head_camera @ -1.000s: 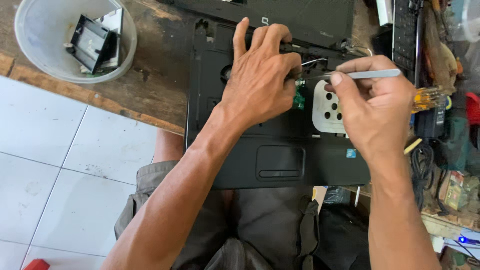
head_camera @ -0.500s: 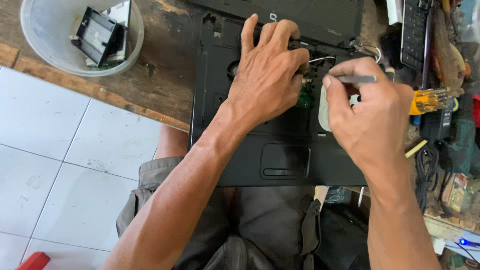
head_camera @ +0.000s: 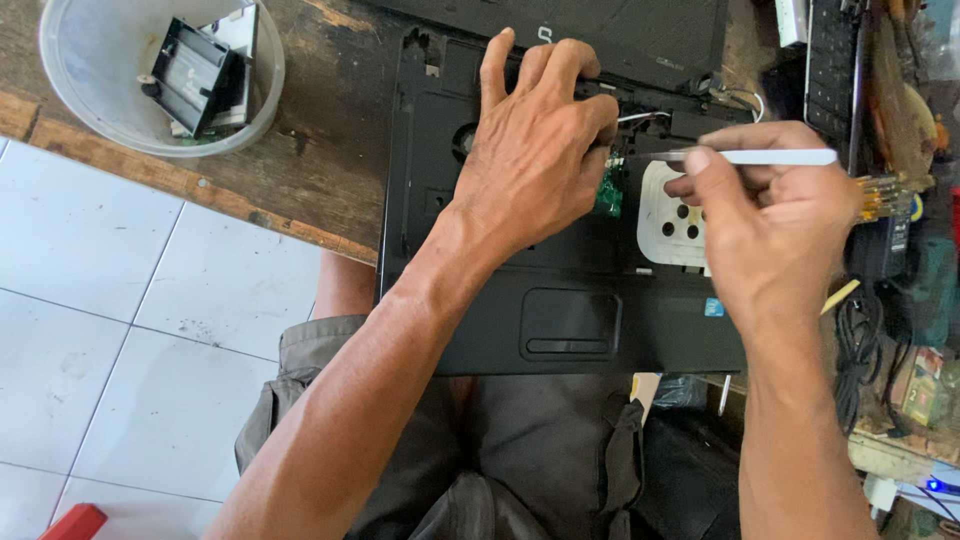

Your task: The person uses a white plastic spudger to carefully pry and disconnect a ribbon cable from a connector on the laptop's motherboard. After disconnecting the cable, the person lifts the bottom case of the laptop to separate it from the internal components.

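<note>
Pinching slim white tool (head_camera: 770, 157), matte black laptop (head_camera: 560, 320)

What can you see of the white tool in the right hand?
The white tool is a slim, straight rod, plastic-looking, lying nearly level. The right hand pinches it between thumb and fingers. Its tip points left into the opened laptop base, near a green circuit board beside the left hand; the tip itself is hidden.

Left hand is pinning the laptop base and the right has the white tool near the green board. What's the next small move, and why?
Probably ease the white tool leftward until its tip reaches the gap by the green board. The right hand holds it level, pointing that way, and the left hand lies flat on the laptop base, bracing it. The tip itself is hidden behind the fingers.
</note>
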